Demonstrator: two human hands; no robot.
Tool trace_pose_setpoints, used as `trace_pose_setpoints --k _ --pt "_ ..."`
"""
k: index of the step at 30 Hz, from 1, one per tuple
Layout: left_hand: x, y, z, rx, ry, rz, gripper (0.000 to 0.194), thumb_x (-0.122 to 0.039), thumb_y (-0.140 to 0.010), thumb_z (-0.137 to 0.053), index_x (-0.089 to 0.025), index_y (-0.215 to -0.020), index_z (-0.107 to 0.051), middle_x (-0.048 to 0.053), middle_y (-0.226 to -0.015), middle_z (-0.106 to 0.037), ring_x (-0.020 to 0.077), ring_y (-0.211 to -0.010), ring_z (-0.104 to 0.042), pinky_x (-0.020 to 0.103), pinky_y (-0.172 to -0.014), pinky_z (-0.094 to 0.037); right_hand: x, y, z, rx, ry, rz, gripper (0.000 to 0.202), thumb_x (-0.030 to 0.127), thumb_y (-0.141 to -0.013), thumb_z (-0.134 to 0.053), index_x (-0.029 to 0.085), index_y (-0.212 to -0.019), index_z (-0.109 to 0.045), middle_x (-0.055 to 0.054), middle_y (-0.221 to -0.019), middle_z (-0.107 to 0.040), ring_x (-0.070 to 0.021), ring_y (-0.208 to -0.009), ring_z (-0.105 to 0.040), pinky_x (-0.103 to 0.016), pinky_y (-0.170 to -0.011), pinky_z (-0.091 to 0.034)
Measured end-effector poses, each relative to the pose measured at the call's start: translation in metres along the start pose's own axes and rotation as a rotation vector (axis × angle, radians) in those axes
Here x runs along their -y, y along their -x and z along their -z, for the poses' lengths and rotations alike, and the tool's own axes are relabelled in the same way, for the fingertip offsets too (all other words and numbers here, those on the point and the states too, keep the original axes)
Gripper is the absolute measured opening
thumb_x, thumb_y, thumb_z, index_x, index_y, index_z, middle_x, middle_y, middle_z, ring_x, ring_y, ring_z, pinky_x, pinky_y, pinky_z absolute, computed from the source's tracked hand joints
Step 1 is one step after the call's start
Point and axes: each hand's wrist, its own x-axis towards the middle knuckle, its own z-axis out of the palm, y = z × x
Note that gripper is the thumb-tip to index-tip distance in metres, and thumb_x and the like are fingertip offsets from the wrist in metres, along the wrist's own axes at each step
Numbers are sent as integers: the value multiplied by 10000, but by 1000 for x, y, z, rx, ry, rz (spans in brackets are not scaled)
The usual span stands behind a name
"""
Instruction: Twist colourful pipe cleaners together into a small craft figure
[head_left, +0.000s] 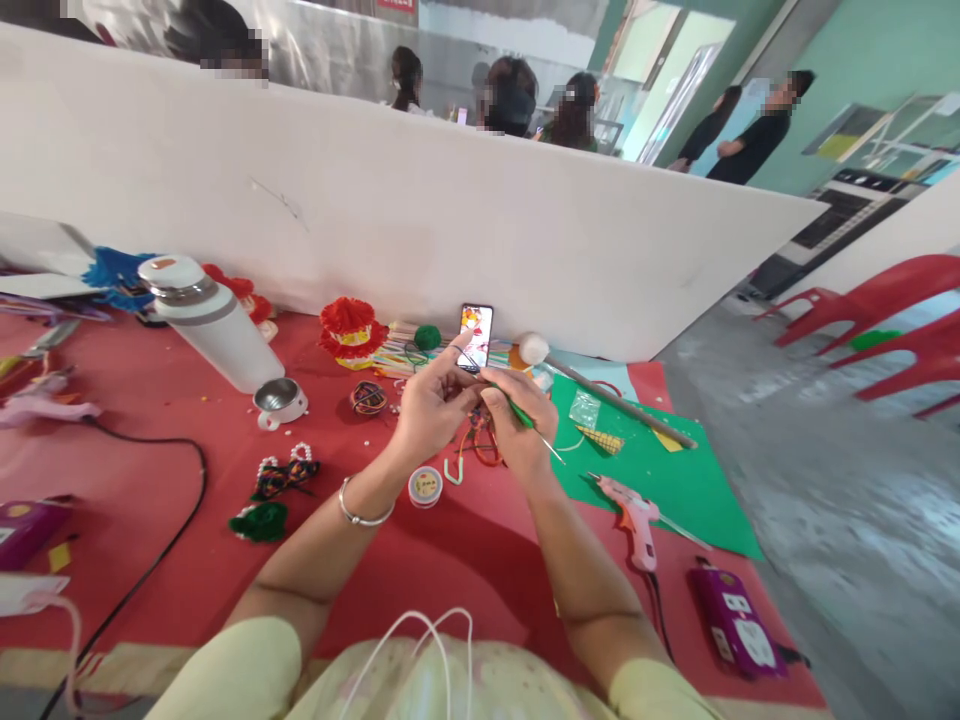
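Both my hands meet over the middle of the red table. My right hand (519, 415) is closed on a crochet hook (520, 414) with a green grip, its metal end pointing down to the right. My left hand (435, 398) is closed, with dark yarn running by its raised index finger; what it pinches is too small to make out. Behind the hands a lit phone (477, 335) leans against the white partition. Multicoloured cords (482, 442) hang below my fingers. A round tub (426, 487) stands near my left wrist.
To the left are a white thermos (214, 320), a steel-lined cup (281, 402), and bead-and-yarn pieces (281, 478). At right, a pink glue gun (634, 515) lies by a green sheet (697, 490) and a purple power box (739, 620). The white partition (450, 220) bounds the far side.
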Motion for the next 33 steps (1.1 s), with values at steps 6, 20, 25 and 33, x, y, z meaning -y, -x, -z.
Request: trace_pose_setpoints --k 6,20,25,33 --pt "0 -2 6 -31 -57 -18 751 -191 -784 -857 -235 -1513 -684 16 -840 -749 100 -659 -595 215 -569 -486 0 0 5 37 70 117 269 309 -1002 -735 337 -1260 -805 -51 -1072 -786 -193 -955 -774 -360 -828 -669" --pt "-6 2 9 -78 -196 -116 493 -132 -820 -811 -231 -1303 -794 53 -949 -779 76 -586 -492 223 -458 -348 5 -2 12 136 -53 -210 210 425 -1030 -657 246 -928 -696 -36 -996 -802 -148 -759 -725 -299 -690 -597" --pt "-8 0 9 -78 -134 -70 671 -147 -785 -831 -235 -1443 -730 21 -845 -748 83 -590 -543 209 -475 -392 1 -8 16 200 -77 -178 335 437 -1079 -565 246 -855 -724 -31 -910 -763 -185 -875 -719 -342 -803 -577" --pt "-9 -4 15 -22 -22 35 765 -178 -780 -853 -246 -1522 -679 28 -872 -767 103 -674 -650 202 -531 -487 -7 -4 13 163 -164 -320 425 572 -1049 -576 246 -824 -729 -26 -786 -702 -191 -753 -667 -333 -682 -556"
